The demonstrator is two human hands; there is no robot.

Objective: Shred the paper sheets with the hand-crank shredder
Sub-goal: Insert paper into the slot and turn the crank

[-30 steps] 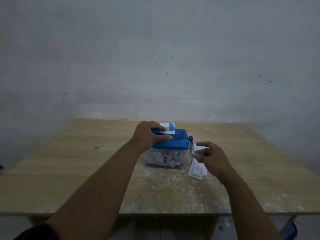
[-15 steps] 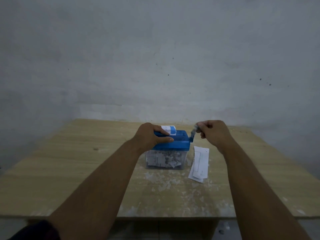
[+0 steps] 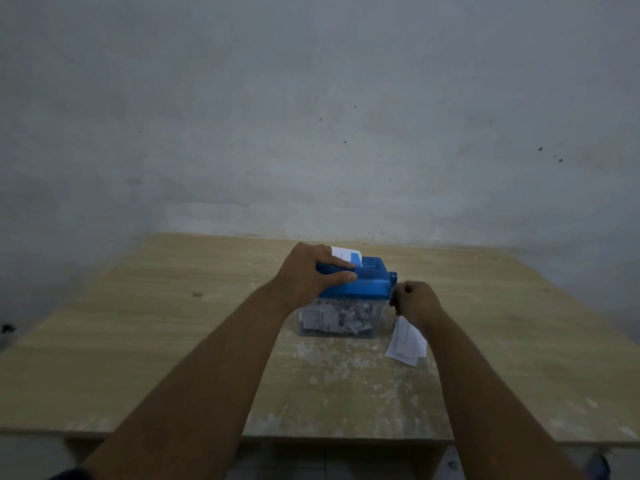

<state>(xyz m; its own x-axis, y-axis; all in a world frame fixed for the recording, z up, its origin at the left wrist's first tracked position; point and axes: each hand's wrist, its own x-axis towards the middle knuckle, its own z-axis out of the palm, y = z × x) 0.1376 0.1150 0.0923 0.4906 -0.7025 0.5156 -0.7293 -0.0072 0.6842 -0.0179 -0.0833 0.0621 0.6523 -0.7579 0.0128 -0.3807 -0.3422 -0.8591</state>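
Observation:
A small hand-crank shredder point(image 3: 367, 284) with a blue top and a clear bin full of paper shreds stands mid-table. A white and blue paper sheet point(image 3: 346, 253) sticks up from its slot. My left hand point(image 3: 308, 275) grips the left side of the blue top, thumb along its front. My right hand point(image 3: 414, 301) is curled round the crank handle at the shredder's right side, low down; the handle itself is mostly hidden by my fingers. A few white paper sheets point(image 3: 405, 346) lie on the table to the right of the bin.
The wooden table point(image 3: 173, 323) has scattered white paper bits point(image 3: 332, 368) in front of the shredder. A bare grey wall stands right behind the table's far edge. The near table edge runs under my forearms.
My right hand swung the crank from the top position down to low beside the bin. The sheet in the slot stands a little lower. My left hand stays on the top.

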